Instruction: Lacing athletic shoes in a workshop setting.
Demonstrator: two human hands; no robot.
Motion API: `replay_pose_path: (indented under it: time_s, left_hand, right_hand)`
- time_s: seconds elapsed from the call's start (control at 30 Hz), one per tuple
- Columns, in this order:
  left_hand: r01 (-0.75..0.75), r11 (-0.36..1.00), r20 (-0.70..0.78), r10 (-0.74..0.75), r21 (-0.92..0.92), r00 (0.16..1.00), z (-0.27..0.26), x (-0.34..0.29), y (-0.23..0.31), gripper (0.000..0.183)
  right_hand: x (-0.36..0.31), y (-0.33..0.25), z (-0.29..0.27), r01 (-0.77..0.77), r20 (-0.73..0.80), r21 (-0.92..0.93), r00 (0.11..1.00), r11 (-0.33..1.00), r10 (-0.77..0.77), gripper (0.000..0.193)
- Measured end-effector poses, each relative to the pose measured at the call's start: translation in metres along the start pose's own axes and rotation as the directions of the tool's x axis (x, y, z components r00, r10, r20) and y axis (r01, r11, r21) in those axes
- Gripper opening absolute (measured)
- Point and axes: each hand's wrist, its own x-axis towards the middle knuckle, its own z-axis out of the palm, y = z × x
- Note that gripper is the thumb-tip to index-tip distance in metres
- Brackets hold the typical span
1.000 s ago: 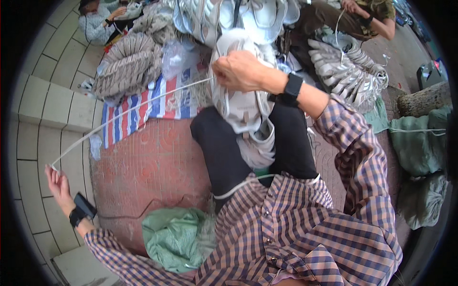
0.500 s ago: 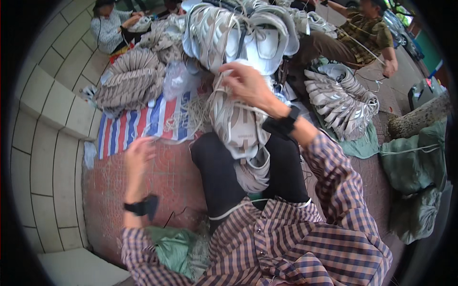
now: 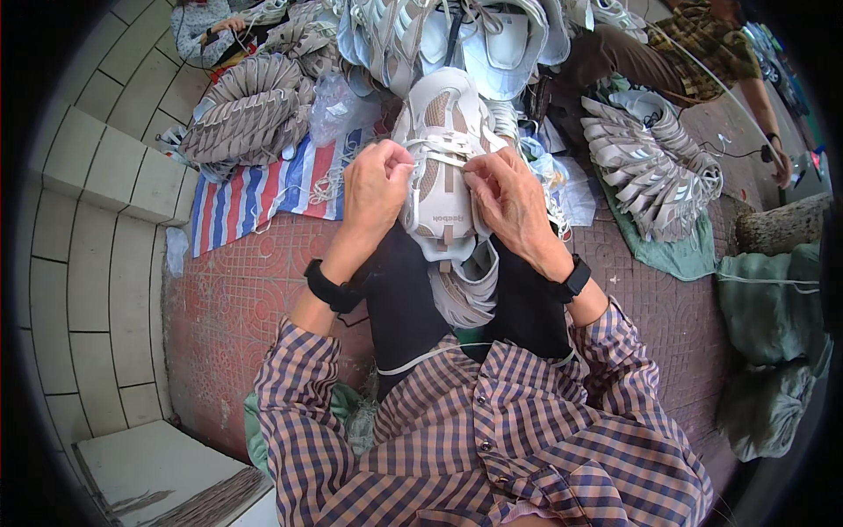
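Note:
A white and beige sneaker upper [image 3: 437,230] lies between my knees, its tongue toward me. White shoelace [image 3: 443,147] crosses it and runs out to both sides. At the upper's left edge, my left hand [image 3: 374,191] pinches the lace between thumb and fingers. Across from it, my right hand [image 3: 514,200] has its thumb and fingertips closed on the lace near the eyelets. Below the upper, a nested stack of similar shoe pieces [image 3: 465,294] sits between my thighs.
More shoe uppers [image 3: 500,66] are heaped just ahead. Bundled uppers lie left [image 3: 246,114] and right [image 3: 654,171]. A striped sheet [image 3: 233,211] with loose laces covers the floor at left. Two people sit beyond, one far left, one far right. Green sacks [image 3: 764,307] stand at right.
My left hand has come up from the lower left to the upper and closed on the lace. My right hand has moved down and to the right along the upper.

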Motion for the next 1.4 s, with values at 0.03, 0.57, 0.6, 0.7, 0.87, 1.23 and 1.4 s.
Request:
replay_pose_path:
  time_s: [0.03, 0.57, 0.6, 0.7, 0.87, 1.23, 1.4]
  left_hand:
    - [-0.147, 0.986, -0.035, 0.15, 0.074, 0.988, -0.003, 0.002, 0.004, 0.009]
    - [-0.164, 0.899, -0.228, 0.273, 0.406, 0.934, 0.017, -0.041, 0.019, 0.028]
    - [-0.169, 0.888, -0.278, 0.307, 0.427, 0.91, 0.016, -0.042, 0.018, 0.027]
    - [-0.231, 0.833, -0.272, 0.406, 0.502, 0.873, 0.017, -0.035, 0.014, 0.03]
    - [-0.273, 0.672, -0.084, 0.448, 0.688, 0.89, 0.013, -0.026, 0.033, 0.027]
    - [-0.359, 0.287, 0.237, 0.383, 0.888, 0.893, 0.031, -0.019, 0.023, 0.015]
    - [-0.605, 0.151, 0.368, 0.671, 0.782, 0.644, 0.014, 0.001, 0.015, 0.009]
  right_hand:
    - [-0.004, 0.0, 0.001, -0.033, -0.027, 0.006, 0.999, 0.999, 0.033, 0.019]
    - [-0.024, -0.015, 0.001, -0.002, -0.094, -0.292, 0.995, 0.956, -0.027, 0.043]
    - [-0.029, -0.013, -0.003, 0.035, -0.08, -0.304, 0.995, 0.952, -0.063, 0.045]
    - [-0.027, -0.012, -0.008, 0.125, -0.087, -0.284, 0.984, 0.951, -0.155, 0.03]
    - [0.0, -0.034, -0.013, 0.291, 0.225, -0.614, 0.956, 0.734, -0.191, 0.032]
    - [0.032, -0.018, 0.013, 0.604, 0.604, -0.754, 0.792, 0.258, -0.086, 0.016]
    - [0.032, -0.01, -0.026, 0.528, 0.377, -0.26, 0.826, 0.808, -0.419, 0.019]
